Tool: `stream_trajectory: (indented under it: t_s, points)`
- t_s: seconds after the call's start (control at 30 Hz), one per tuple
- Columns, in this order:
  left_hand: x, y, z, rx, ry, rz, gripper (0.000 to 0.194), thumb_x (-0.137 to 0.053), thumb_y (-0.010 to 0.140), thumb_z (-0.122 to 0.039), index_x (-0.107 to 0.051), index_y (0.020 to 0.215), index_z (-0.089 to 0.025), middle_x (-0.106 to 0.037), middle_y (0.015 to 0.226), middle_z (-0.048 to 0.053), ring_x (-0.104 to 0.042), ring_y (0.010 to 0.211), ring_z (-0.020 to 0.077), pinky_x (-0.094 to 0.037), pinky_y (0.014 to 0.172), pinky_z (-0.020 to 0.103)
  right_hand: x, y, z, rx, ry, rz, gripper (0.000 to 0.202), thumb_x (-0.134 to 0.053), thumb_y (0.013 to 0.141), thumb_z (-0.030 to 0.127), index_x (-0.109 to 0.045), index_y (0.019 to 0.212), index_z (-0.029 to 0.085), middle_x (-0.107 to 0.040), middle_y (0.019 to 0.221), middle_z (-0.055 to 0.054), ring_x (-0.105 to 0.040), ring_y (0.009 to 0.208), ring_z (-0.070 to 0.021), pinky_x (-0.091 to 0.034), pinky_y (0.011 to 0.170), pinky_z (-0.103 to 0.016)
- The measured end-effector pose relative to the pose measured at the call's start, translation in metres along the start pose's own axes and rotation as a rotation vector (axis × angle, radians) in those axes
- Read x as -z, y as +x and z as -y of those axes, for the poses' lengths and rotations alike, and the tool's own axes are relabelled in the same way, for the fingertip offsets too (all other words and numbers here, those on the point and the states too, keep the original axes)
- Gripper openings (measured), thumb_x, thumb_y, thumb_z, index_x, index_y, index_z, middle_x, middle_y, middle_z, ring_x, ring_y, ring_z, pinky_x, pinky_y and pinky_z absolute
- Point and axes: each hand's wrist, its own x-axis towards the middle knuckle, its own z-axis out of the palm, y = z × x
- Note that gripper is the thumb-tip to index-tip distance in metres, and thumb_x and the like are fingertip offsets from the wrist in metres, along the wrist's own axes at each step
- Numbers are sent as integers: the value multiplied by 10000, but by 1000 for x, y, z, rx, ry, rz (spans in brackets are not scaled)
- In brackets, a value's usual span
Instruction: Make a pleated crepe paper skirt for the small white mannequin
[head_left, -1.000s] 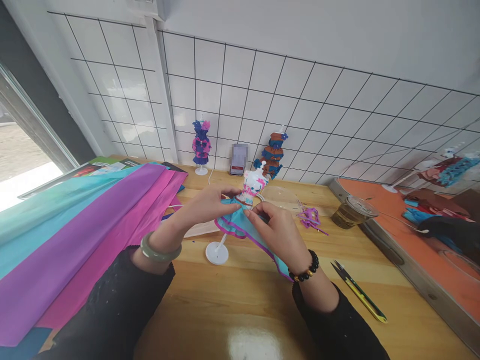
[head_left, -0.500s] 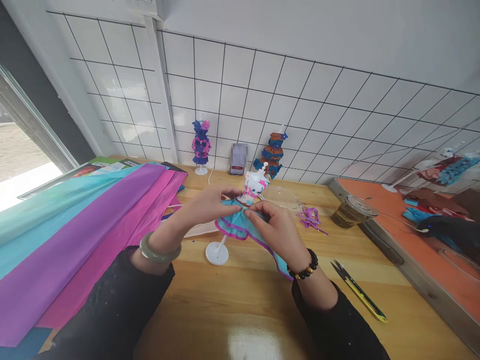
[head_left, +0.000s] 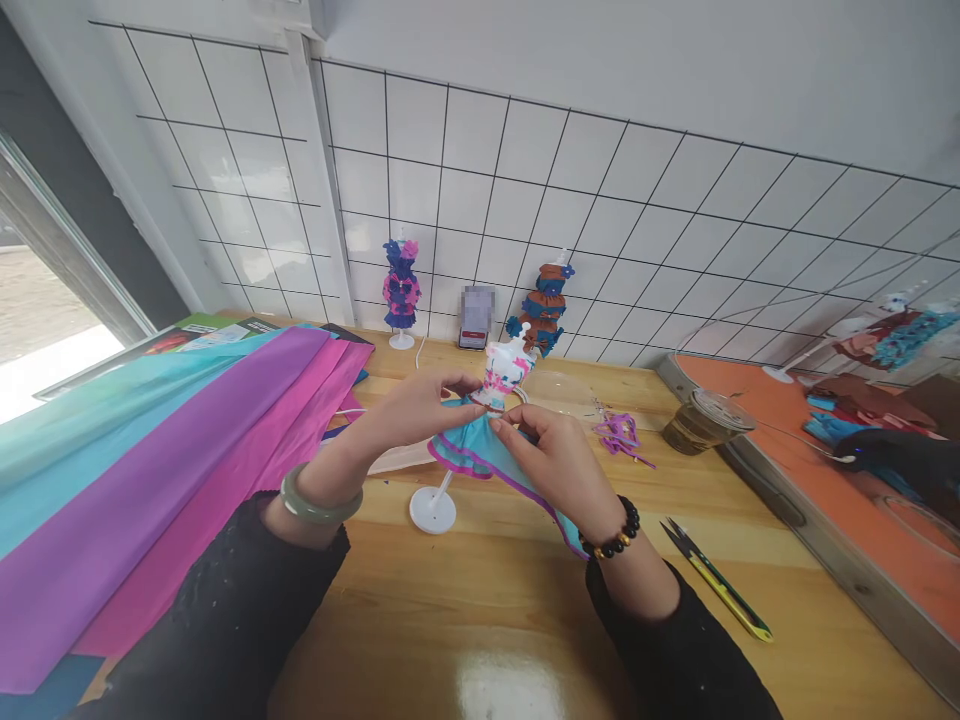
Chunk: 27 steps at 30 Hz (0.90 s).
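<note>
Head view: bare hands meet at the waist of a small white mannequin with pink and blue patches [head_left: 506,368], near the middle of the wooden desk [head_left: 420,620]. Its round white base [head_left: 433,510] shows below a turquoise ruffled skirt with purple edging [head_left: 459,452]. The left hand [head_left: 405,408] has its grip closed on the skirt's upper edge, thumb in front; the fingertips are partly hidden. The right hand [head_left: 562,460] pinches the same cloth just beside it, while a long edged tail of fabric hangs beneath that palm. Holding from both sides probably steadies the slim form and keeps the gathers against its waist.

Black-and-yellow thread snips [head_left: 716,580] lie to the right of the right hand, perhaps placed there for easy reach. Tangled purple ribbon [head_left: 619,435] rests farther back, near a lidded clear plastic cup of dark drink [head_left: 701,422]. Long purple, pink and turquoise fabric sheets [head_left: 225,440] overlap at the left, seemingly set aside from the hands. A phone [head_left: 474,325] stands upright by the tiled wall [head_left: 600,210], between two dressed miniature mannequins, one blue and pink [head_left: 401,285], one brown and blue [head_left: 546,310].
</note>
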Motion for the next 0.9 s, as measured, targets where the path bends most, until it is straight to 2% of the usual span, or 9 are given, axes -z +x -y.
stream_trajectory:
  t_s: [0.27, 0.33, 0.4, 0.5, 0.63, 0.8, 0.9]
  points:
    - [-1, 0, 4, 17, 2, -16, 303, -582, 790, -387, -677, 1036, -240, -687, 1059, 16, -607, 995, 200, -468, 879, 328, 3, -1, 6, 40, -101, 27, 407, -397, 925, 371, -506, 578, 188, -510, 535, 5, -424, 509, -119, -270, 505, -264]
    - [-1, 0, 4, 11, 1, -11, 304, -577, 792, -377, -672, 1049, -244, -687, 1059, 11, -606, 993, 195, -464, 887, 331, 2, -2, 8, 30, -126, 22, 381, -400, 924, 386, -562, 643, 187, -536, 554, -1, -453, 525, -128, -279, 516, -262]
    - [-1, 0, 3, 4, 7, -5, 306, -571, 796, -381, -671, 1052, -247, -687, 1058, 5, -605, 991, 194, -461, 889, 332, 1, -4, 9, 12, -133, 18, 287, -452, 903, 390, -622, 789, 189, -554, 560, 6, -483, 532, -137, -290, 523, -256]
    - [-1, -2, 0, -2, 36, -34, 294, -576, 788, -392, -681, 1017, -241, -692, 1034, 5, -608, 976, 199, -465, 868, 328, -1, -4, 10, -13, -123, 17, 199, -502, 880, 346, -626, 912, 194, -567, 561, 19, -498, 521, -139, -295, 521, -248]
    - [-1, -3, -2, 1, 64, -64, 276, -589, 774, -398, -688, 977, -240, -696, 997, 5, -611, 955, 202, -471, 840, 325, -1, -4, 10, 6, -87, 27, 212, -444, 910, 305, -605, 830, 194, -580, 603, 9, -499, 550, -137, -305, 535, -243]
    - [-1, -3, -2, 13, 56, -70, 292, -600, 768, -384, -683, 1007, -239, -690, 1031, 10, -607, 973, 201, -466, 855, 326, -1, -2, 10, 25, -101, 21, 328, -382, 938, 322, -485, 653, 198, -505, 565, 12, -447, 536, -130, -284, 528, -252]
    - [0, -3, -1, 11, 44, -57, 285, -595, 773, -378, -682, 1006, -239, -690, 1022, 7, -608, 967, 197, -471, 845, 322, -2, -2, 10, 17, -84, 28, 327, -381, 940, 346, -501, 674, 198, -516, 572, 12, -456, 540, -131, -286, 527, -254]
